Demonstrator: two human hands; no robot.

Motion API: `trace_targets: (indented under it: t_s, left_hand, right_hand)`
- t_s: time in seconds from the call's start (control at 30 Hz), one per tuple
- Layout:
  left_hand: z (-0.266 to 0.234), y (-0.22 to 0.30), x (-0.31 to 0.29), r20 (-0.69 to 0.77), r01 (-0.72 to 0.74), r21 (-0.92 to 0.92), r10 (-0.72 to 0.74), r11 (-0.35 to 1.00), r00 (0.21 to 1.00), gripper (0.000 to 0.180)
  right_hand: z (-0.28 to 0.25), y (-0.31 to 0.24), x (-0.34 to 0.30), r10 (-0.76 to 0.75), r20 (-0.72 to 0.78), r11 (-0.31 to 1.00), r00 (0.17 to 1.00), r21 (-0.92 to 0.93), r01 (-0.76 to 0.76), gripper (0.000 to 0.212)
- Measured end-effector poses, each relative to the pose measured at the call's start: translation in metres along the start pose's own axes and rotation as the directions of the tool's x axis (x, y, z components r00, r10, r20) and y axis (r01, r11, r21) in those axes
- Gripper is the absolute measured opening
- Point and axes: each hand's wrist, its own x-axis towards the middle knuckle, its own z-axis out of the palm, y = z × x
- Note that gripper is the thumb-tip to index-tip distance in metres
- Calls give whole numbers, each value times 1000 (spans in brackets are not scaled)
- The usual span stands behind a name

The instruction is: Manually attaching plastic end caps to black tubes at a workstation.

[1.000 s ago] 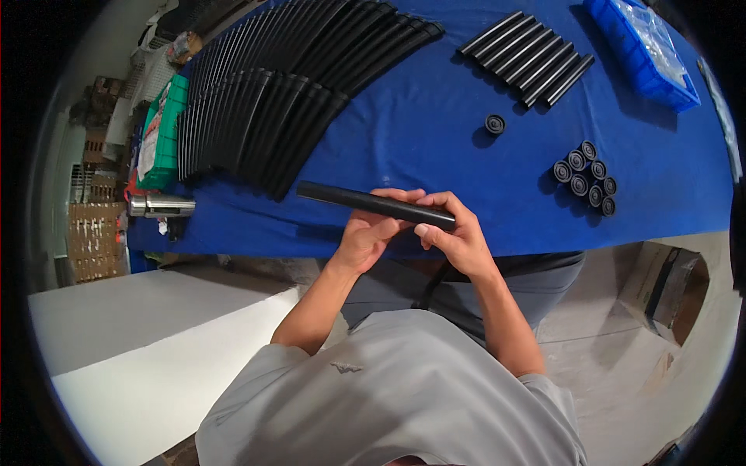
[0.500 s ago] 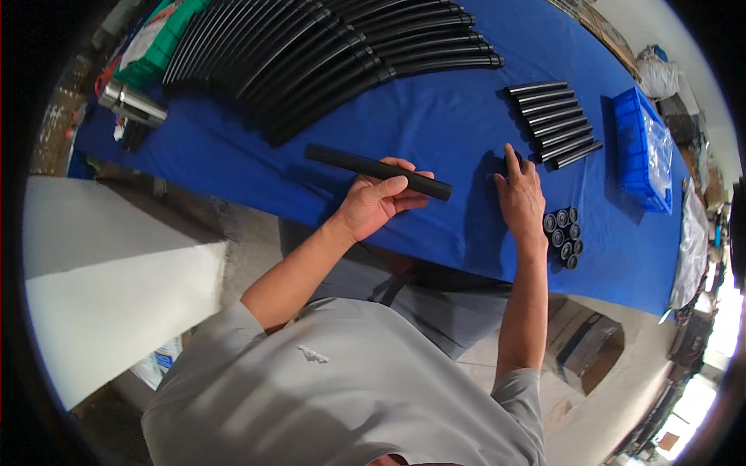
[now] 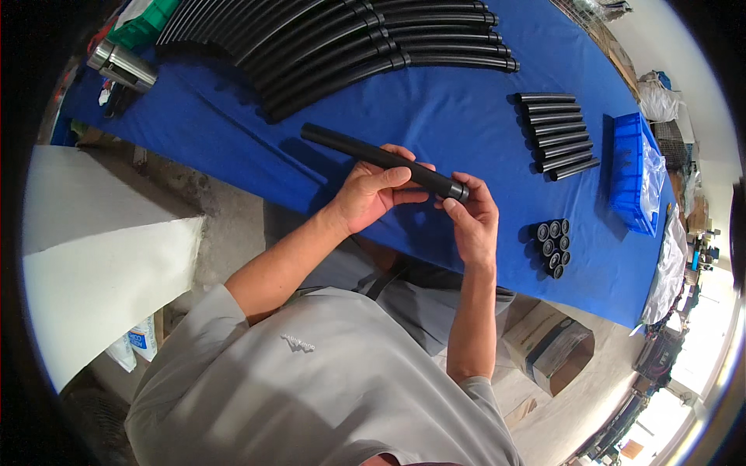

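A straight black tube [image 3: 342, 145] lies across the fingers of my left hand [image 3: 371, 193], closed around its middle with the thumb on top. The tube's far end points up to the left. At the other end, my right hand [image 3: 475, 227] pinches a black end cap [image 3: 458, 191] between thumb and fingers. The cap is at the tube's end; whether it is fully seated I cannot tell. Several round black caps [image 3: 549, 247] stand grouped on the table to the right of my right hand. Beyond them, several short black tubes [image 3: 558, 140] lie side by side.
Many long jointed black tubes [image 3: 326, 62] fan out at the back left of the blue-clothed table [image 3: 435, 101]. A metal cylinder [image 3: 123, 65] and a green bin [image 3: 144, 23] are at far left. A blue crate [image 3: 631, 175] with clear plastic stands right; a cardboard box [image 3: 548, 349] is below.
My right hand has come left from the table beside the caps to the tube's right end, bringing a cap. My left hand still holds the tube. The view has shifted slightly.
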Motion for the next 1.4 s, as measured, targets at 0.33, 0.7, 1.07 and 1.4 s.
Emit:
trace_targets:
  t_s: [0.33,0.7,1.07,1.4]
  left_hand:
    - [15,-1,3,-63,-18,73,23,997,998,21]
    - [16,-3,8,-68,-23,210,38,978,997,26]
    - [17,-9,7,-91,-28,191,46,981,995,26]
    - [21,-10,9,-85,-28,222,48,975,995,25]
  right_hand:
    - [4,13,-5,-59,-28,995,998,74,61,38]
    - [9,11,-8,-110,-51,991,993,-85,105,37]
    - [8,18,-11,-255,-73,910,964,-356,214,35]
    - [9,11,-13,-320,-87,816,943,-532,227,34]
